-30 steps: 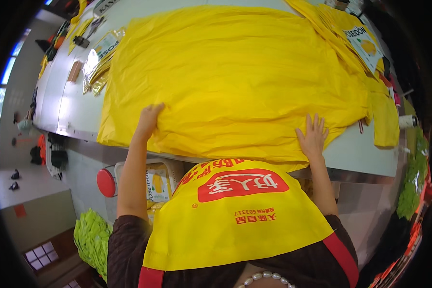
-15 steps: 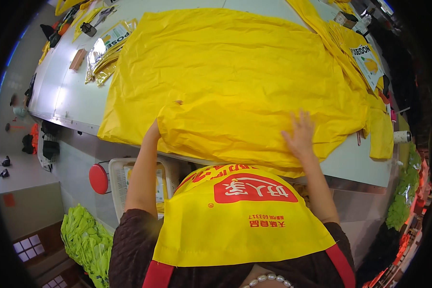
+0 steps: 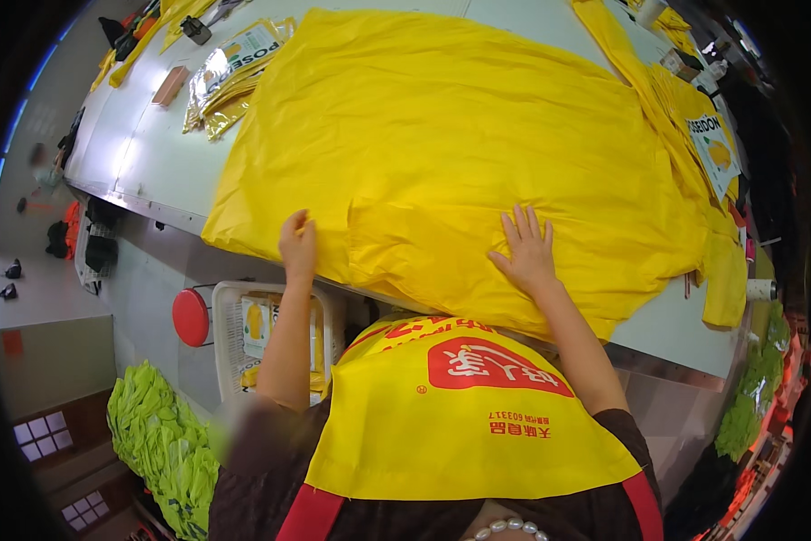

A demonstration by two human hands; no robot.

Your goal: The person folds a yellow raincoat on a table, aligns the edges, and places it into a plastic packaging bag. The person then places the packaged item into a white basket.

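A large, creased yellow garment (image 3: 460,117) of thin, smooth fabric lies spread across the table in front of me. Along its near side, a flap (image 3: 405,239) is folded over on top. My right hand (image 3: 527,252) rests on this flap, palm down with the fingers spread. To the left of the flap's edge, my left hand (image 3: 298,245) hovers over or touches the garment. Its fingers are loosely curled in, and no fabric shows between them.
Flat plastic packets (image 3: 234,77) lie at the table's (image 3: 126,153) far left, near a small brown block (image 3: 170,86). More packets (image 3: 714,153) are stacked at right. Below stand a white basket (image 3: 230,338) with packets and a red stool (image 3: 190,317). Lime-green material (image 3: 162,446) is heaped lower left.
My left hand has come out from under the flap's left edge, and the flap now lies flatter. My right hand has moved slightly left and pressed flat. The view has shifted a little.
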